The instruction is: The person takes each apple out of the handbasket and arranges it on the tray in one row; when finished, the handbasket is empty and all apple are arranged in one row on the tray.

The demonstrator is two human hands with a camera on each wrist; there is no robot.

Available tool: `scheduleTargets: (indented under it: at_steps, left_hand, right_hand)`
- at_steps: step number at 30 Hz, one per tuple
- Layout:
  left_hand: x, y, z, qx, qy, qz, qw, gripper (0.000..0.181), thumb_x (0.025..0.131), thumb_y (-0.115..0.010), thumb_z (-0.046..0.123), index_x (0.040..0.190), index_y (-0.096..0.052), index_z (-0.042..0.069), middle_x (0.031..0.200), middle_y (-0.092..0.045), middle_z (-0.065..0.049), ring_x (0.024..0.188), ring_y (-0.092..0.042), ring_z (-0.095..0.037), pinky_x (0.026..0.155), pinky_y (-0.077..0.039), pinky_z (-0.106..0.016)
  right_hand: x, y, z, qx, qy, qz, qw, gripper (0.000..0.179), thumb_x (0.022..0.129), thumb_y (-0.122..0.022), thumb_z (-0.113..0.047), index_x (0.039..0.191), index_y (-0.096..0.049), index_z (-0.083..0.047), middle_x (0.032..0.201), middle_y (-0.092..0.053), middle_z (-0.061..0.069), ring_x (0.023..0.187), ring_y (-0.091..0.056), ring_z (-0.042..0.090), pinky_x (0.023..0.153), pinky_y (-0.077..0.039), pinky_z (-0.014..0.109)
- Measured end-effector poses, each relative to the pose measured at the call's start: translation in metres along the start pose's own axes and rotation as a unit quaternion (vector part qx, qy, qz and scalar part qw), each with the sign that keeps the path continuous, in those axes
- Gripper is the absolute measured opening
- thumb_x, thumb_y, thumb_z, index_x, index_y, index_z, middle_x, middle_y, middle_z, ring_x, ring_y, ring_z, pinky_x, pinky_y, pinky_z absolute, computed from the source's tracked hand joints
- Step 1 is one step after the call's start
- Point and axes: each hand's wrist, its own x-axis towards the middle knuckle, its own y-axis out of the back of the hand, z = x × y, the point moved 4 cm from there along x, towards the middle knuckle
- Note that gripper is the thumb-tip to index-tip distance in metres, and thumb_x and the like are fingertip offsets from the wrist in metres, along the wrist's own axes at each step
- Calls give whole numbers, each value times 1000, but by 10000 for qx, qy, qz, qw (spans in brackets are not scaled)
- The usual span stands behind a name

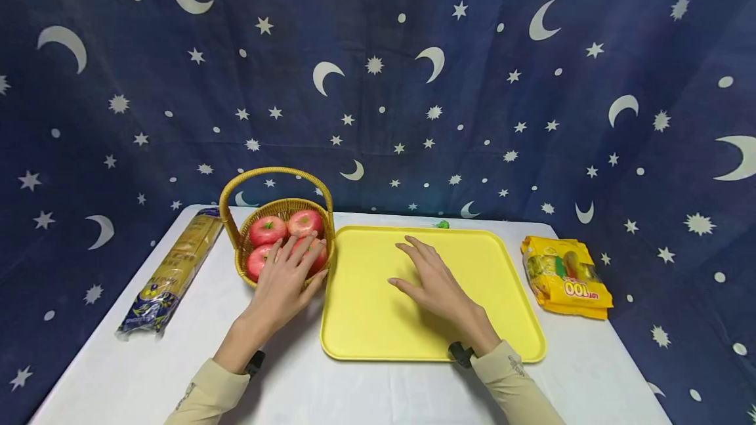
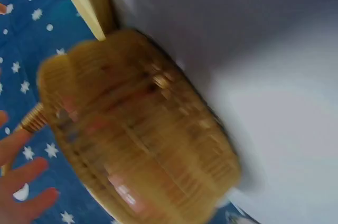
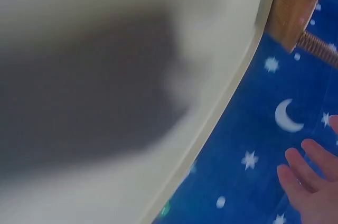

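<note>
Several red apples (image 1: 268, 231) fill a wicker basket (image 1: 286, 204) with a tall arched handle, on the left half of the table. My left hand (image 1: 286, 281) is over the basket's near side, fingers spread and overlapping the front apples in the head view. In the left wrist view the basket's woven side (image 2: 142, 129) looks blurred, and the fingers (image 2: 31, 174) show at the left edge. Above the yellow tray (image 1: 366, 320) my right hand (image 1: 440, 284) hovers with fingers extended and nothing in its grasp. The right wrist view shows that hand's fingers (image 3: 311, 176) beyond the tray rim.
A long clear-and-blue pack of noodles (image 1: 177, 264) lies along the table's left side. At the right edge sits a yellow snack bag (image 1: 567, 277). Behind the tray a small green item (image 1: 442, 224) peeks out. A starry blue curtain (image 1: 378, 130) hangs behind the table.
</note>
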Motion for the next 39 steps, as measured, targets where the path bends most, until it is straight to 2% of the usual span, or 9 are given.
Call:
scheduleTargets:
  at_steps: [6, 10, 17, 22, 24, 29, 33, 37, 39]
  left_hand:
    - [-10, 21, -19, -206, -340, 1267, 9911, 41, 97, -59, 25, 130, -68, 1, 131, -67, -20, 123, -59, -43, 106, -43, -60]
    - [-17, 31, -33, -198, -252, 1942, 9804, 39, 95, -56, 21, 123, -69, -3, 123, -69, -22, 112, -62, -44, 98, -47, -59]
    - [-35, 40, -62, -699, 930, 2466, 9621, 34, 86, -57, 4, 117, -65, -9, 118, -65, -25, 103, -57, -45, 86, -44, -54]
    - [-47, 37, -79, -1253, 2153, 2213, 9429, 44, 82, -57, -4, 125, -53, -11, 120, -54, -30, 108, -50, -45, 87, -40, -50]
    - [-50, 34, -86, -1717, 2731, 1948, 9263, 48, 82, -55, -5, 130, -47, -11, 124, -49, -30, 112, -47, -43, 90, -37, -47]
    - [-46, 17, -102, -2985, 3726, 1228, 8700, 65, 86, -51, -8, 147, -32, -9, 140, -39, -29, 123, -42, -43, 99, -33, -43]
    - [-43, 3, -116, -3771, 4175, 702, 8238, 73, 90, -49, -7, 157, -19, -4, 153, -31, -29, 132, -36, -40, 101, -33, -38]
    - [-48, -2, -130, -4396, 4553, 213, 7739, 78, 95, -46, -4, 163, -8, 4, 162, -24, -22, 138, -32, -32, 95, -39, -21]
    - [-51, -4, -135, -4656, 4602, 76, 7559, 79, 95, -45, -4, 164, -6, 6, 164, -22, -21, 138, -33, -28, 90, -40, -15]
  right_hand:
    - [26, -23, -19, 743, 122, -68, 9971, 62, 92, -79, -36, 145, -56, -12, 151, -52, 12, 142, -46, 30, 116, -40, 54]
    - [44, -38, -33, 1010, 315, 39, 9944, 60, 91, -80, -32, 142, -57, -12, 145, -56, 8, 137, -50, 25, 116, -42, 49]
    - [70, -63, -56, 1270, 740, -16, 9891, 58, 90, -81, -29, 138, -58, -7, 140, -58, 7, 133, -53, 22, 114, -45, 42]
    - [84, -79, -66, 1149, 963, -43, 9887, 54, 92, -80, -28, 136, -59, -4, 138, -57, 8, 130, -54, 23, 113, -46, 39]
    - [88, -83, -68, 979, 979, -57, 9904, 53, 92, -79, -29, 136, -59, -6, 139, -56, 7, 129, -54, 22, 112, -47, 39]
    - [94, -91, -68, 531, 791, -236, 9952, 56, 92, -79, -35, 137, -58, -10, 141, -54, 5, 129, -53, 20, 108, -50, 38]
    - [98, -94, -72, 346, 794, -380, 9955, 56, 90, -81, -33, 137, -59, -11, 143, -53, 6, 129, -53, 22, 105, -53, 39]
    - [105, -99, -83, 65, 924, -525, 9943, 56, 91, -80, -32, 138, -58, -11, 145, -54, 8, 129, -54, 23, 101, -55, 40]
    - [109, -102, -90, -102, 925, -647, 9936, 57, 91, -80, -32, 139, -58, -11, 143, -55, 8, 127, -55, 24, 100, -55, 39]
